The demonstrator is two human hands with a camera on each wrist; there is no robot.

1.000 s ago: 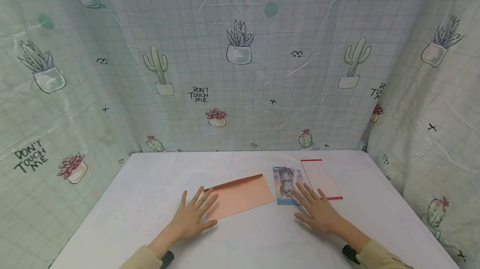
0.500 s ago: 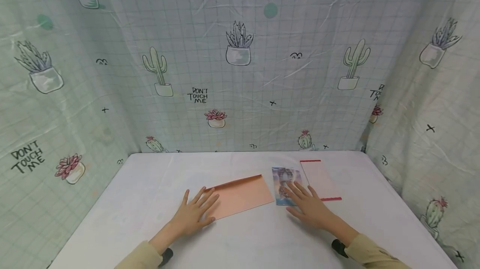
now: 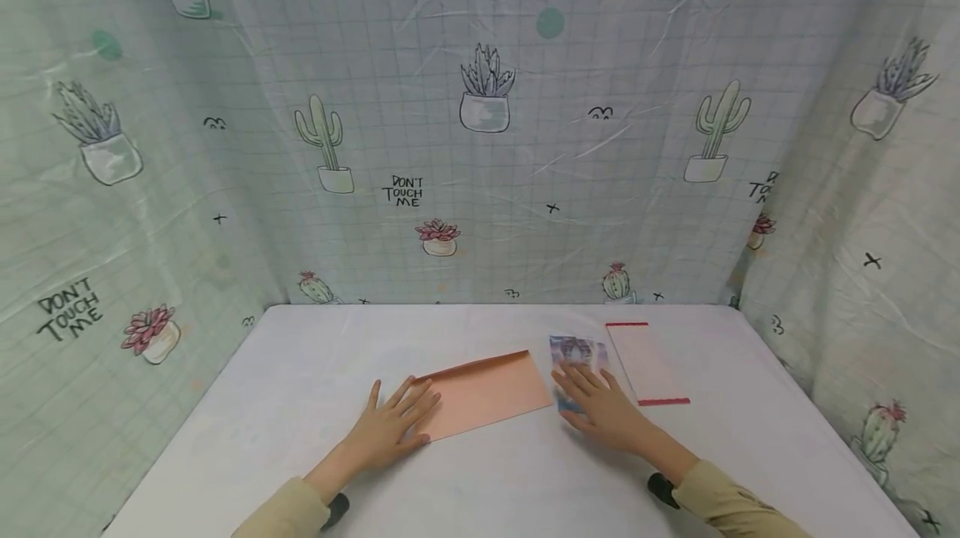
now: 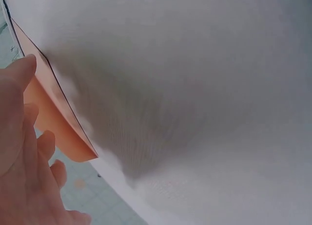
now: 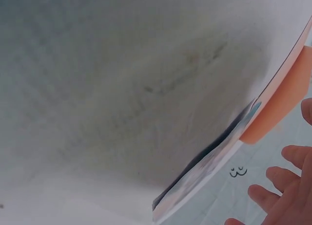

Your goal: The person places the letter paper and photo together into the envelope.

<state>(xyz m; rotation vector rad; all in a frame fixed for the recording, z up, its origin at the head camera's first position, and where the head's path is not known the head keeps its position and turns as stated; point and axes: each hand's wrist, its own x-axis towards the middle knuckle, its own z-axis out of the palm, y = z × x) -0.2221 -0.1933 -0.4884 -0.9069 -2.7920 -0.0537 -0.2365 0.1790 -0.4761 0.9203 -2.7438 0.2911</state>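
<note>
An orange paper envelope with a flap along its far edge lies in the middle of the table. My left hand is over its left end, fingers spread. To the envelope's right lies a small picture card in blue and purple. My right hand stretches its fingers across the card and hides its lower right part. In the left wrist view the left hand appears a little apart from the envelope. The right wrist view has the right hand's fingers off the card.
A pale pink sheet with red strips at its top and bottom lies right of the card. The white table is bounded by a hanging cloth printed with cacti at the back and both sides.
My right hand has moved left from the card's right edge to over the card, uncovering the pink sheet's lower strip. The left hand has barely moved.
</note>
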